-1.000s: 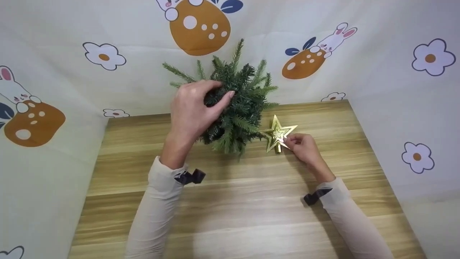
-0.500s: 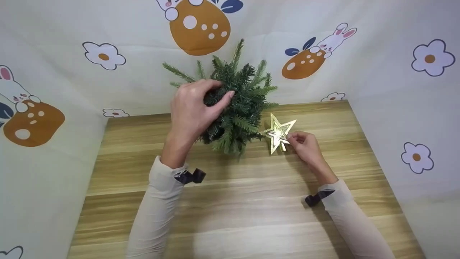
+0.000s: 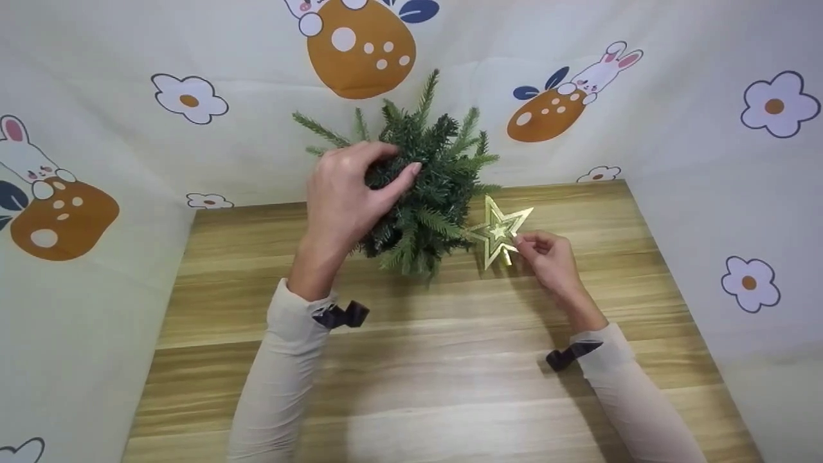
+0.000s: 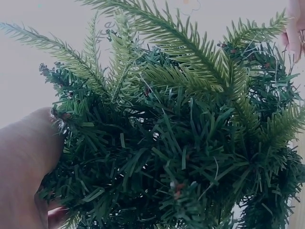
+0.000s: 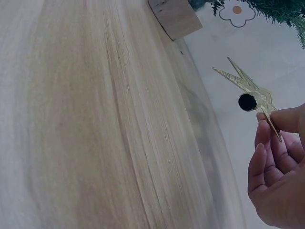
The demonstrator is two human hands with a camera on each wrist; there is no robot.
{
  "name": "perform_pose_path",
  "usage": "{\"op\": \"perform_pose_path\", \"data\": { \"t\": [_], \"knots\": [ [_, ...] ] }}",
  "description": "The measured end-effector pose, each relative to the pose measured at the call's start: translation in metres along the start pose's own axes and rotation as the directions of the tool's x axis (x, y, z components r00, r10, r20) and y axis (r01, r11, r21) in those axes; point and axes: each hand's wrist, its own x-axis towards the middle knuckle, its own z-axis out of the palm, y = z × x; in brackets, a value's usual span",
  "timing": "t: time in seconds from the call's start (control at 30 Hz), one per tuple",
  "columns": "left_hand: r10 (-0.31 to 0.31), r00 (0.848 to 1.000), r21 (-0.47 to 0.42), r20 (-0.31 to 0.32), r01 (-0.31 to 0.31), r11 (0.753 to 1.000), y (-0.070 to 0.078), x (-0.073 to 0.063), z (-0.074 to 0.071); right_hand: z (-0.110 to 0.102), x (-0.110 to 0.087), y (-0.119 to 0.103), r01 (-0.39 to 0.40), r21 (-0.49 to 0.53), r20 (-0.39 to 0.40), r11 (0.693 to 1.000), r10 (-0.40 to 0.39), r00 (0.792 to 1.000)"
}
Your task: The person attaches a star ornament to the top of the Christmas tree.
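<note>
A small artificial Christmas tree (image 3: pixel 440 186) stands near the back of the table. My left hand (image 3: pixel 341 193) curls its fingers and thumb round the tree's upper left side; some fingertips are buried in needles. In the left wrist view, green branches (image 4: pixel 167 143) fill most of the picture and partly cover that hand. To the right of the tree, my right hand (image 3: pixel 554 263) pinches a gold star tree topper (image 3: pixel 500 230) by one point. The right wrist view shows the star edge-on, with the dark opening of its tube (image 5: pixel 247 101) facing the camera.
The tree's square wooden base (image 5: pixel 176 19) appears at the top of the right wrist view. A wood-grain table (image 3: pixel 424 360) lies below both hands. Pale printed cloth (image 3: pixel 251 154) hangs closely behind the tree and along both sides.
My right hand has turned the gold star slightly, so its tube now slants toward the lower right. The star has also shifted a little upward in view. My left hand stays at the tree.
</note>
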Motion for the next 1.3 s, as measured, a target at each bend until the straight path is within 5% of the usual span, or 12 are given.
{"op": "perform_pose_path", "data": {
  "t": [0.47,1.3],
  "knots": [
    [0.007,1.0,-0.016,0.0,-0.007,1.0,0.001,0.001,0.002,-0.001,0.001,-0.001,0.01,0.082,-0.007,0.997,-0.01,1.0],
    [-0.002,1.0,-0.031,0.009,0.002,1.0,-0.001,0.0,0.002,-0.005,-0.01,-0.03,0.148,0.237,-0.079,0.96,-0.132,0.988]
  ]
}}
